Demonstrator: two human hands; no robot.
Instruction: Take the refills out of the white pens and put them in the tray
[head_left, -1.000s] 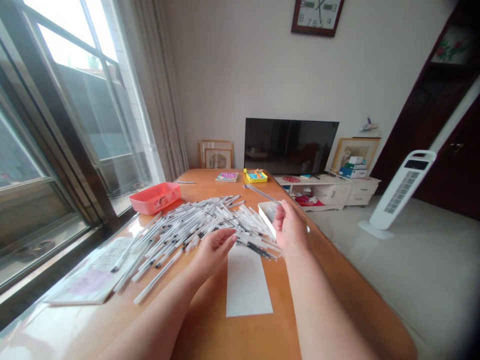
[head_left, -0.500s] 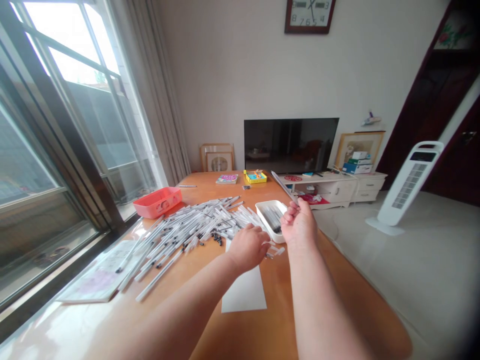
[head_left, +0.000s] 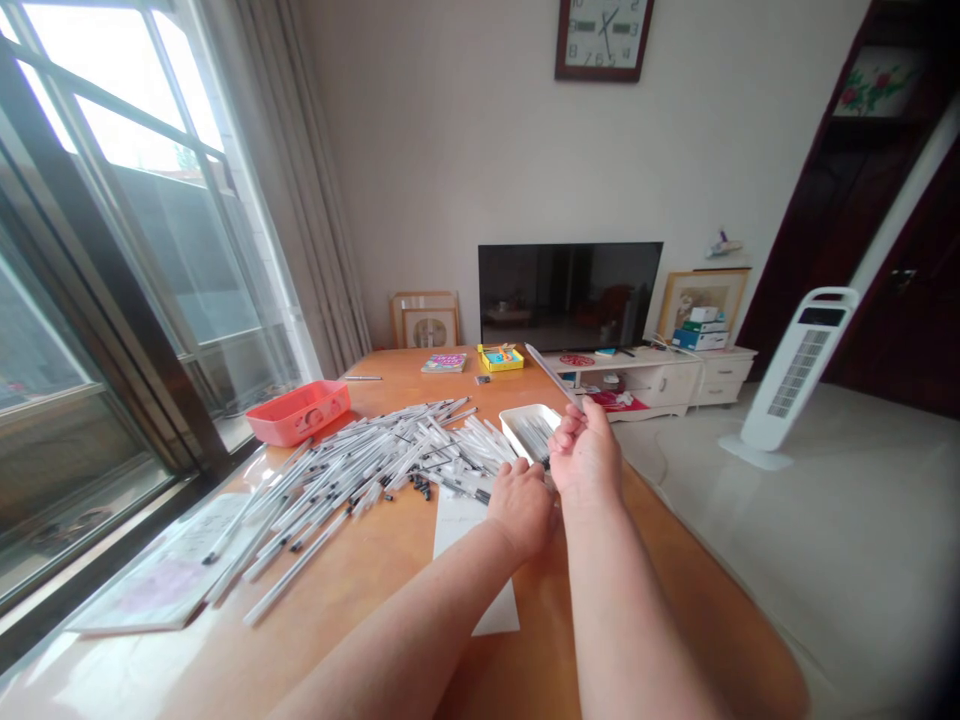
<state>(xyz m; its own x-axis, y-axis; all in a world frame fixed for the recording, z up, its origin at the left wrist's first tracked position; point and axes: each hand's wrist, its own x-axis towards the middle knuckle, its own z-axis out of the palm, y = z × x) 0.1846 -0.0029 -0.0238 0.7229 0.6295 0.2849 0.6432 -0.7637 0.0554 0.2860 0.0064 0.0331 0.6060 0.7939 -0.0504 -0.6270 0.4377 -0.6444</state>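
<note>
My right hand (head_left: 589, 450) is raised beside the white tray (head_left: 512, 432), its fingers closed round a slim, pale pen (head_left: 553, 372) that points up and to the left. Low over the table, my left hand (head_left: 523, 503) has its fingers curled down near the tray's front edge and the white paper sheet (head_left: 495, 612). Its fingertips are mostly hidden, so whatever they hold does not show. Left of it spreads a heap of clear pen barrels (head_left: 360, 455) with black ends. Small black pen caps (head_left: 421, 487) lie at the heap's front edge.
A red plastic basket (head_left: 300, 412) stands at the left table edge, with a booklet (head_left: 161, 575) nearer me. Toward the far end are a colourful book (head_left: 444, 363), a yellow box (head_left: 501, 358) and a single pen (head_left: 363, 378). Beyond stands a television (head_left: 570, 295).
My left hand has moved slightly right, closer to my right hand and in front of the tray. My right hand still holds the pen up. The view has shifted a little.
</note>
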